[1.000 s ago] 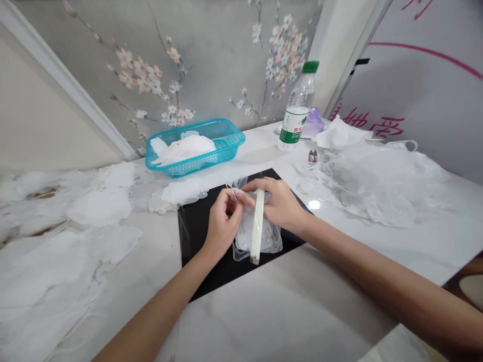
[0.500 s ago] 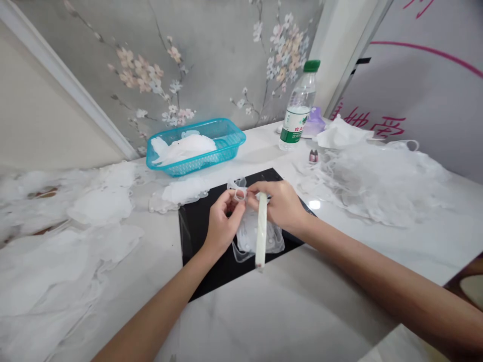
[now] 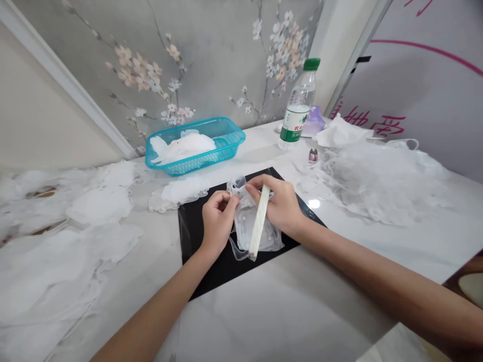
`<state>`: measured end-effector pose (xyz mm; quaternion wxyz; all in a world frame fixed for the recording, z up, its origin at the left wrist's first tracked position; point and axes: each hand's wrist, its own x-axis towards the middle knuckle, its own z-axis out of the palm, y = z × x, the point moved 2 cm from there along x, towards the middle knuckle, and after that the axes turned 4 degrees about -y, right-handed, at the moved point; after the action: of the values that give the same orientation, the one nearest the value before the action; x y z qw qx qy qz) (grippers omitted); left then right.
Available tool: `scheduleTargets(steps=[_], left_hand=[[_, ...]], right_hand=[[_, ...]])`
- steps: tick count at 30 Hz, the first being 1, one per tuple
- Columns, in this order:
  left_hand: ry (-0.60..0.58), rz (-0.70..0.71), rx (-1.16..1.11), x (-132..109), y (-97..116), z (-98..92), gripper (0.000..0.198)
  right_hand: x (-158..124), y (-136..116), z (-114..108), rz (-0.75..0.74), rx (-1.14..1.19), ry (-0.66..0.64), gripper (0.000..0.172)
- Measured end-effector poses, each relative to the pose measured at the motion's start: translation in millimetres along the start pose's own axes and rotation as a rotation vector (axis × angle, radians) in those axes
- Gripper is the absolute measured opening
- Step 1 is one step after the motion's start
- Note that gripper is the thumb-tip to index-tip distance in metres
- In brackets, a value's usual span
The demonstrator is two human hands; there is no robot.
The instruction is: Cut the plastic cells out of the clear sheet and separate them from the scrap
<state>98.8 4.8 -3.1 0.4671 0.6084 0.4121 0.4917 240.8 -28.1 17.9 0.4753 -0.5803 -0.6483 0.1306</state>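
Note:
A translucent whitish sheet piece [image 3: 245,230], soft-looking with a thin loose rim, lies on a black mat [image 3: 206,271]. My left hand [image 3: 219,216] pinches the far left part of this piece between thumb and fingers. Close beside it, my right hand [image 3: 277,201] is closed around a pale, flat stick-like tool [image 3: 259,223], whose free end slants down toward me over the piece. The tool's other end is hidden by the fingers, so its kind is unclear. Right thumb and forefinger are near the piece's far edge; whether they pinch it I cannot tell.
A blue basket [image 3: 222,151] with white pieces stands behind the mat. Beyond it to the right is a water bottle [image 3: 296,123]. Translucent scraps heap up at right [image 3: 385,181]; more sheets [image 3: 56,261] spread at left. A small stack [image 3: 181,193] lies by the mat.
My hands have moved slightly apart, the left one to the left. The pale tool has tilted, its near end swinging left. More of the translucent piece now shows.

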Motion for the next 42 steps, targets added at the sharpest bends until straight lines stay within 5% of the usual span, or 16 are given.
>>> scheduleTargets(steps=[8,19,24,31,37,42], left_hand=[[0.158,0.030,0.028,-2.7,2.4,-0.6,0.016],[0.208,0.112,0.146,-2.9,-1.5,-2.8,0.024],[0.044,0.058,-0.004,-0.5,-6.2,-1.1,0.022],[-0.060,-0.021,-0.020,-0.2,-3.5,-1.4,0.009],[-0.118,-0.022,0.065,-0.9,-2.9,1.7,0.021],[-0.166,-0.041,0.096,-0.4,-3.0,3.5,0.024]], right_hand=[[4.2,9.9,-3.6,0.231,0.332,0.209,0.015],[8.2,13.6,-6.6,0.206,0.233,0.218,0.015],[7.1,12.2,-1.2,0.063,0.202,0.045,0.013],[2.8,3.9,0.2,-0.184,-0.213,-0.158,0.019],[4.1,6.1,2.3,-0.195,-0.211,-0.110,0.018],[6.7,14.4,1.7,-0.063,-0.008,-0.013,0.020]])
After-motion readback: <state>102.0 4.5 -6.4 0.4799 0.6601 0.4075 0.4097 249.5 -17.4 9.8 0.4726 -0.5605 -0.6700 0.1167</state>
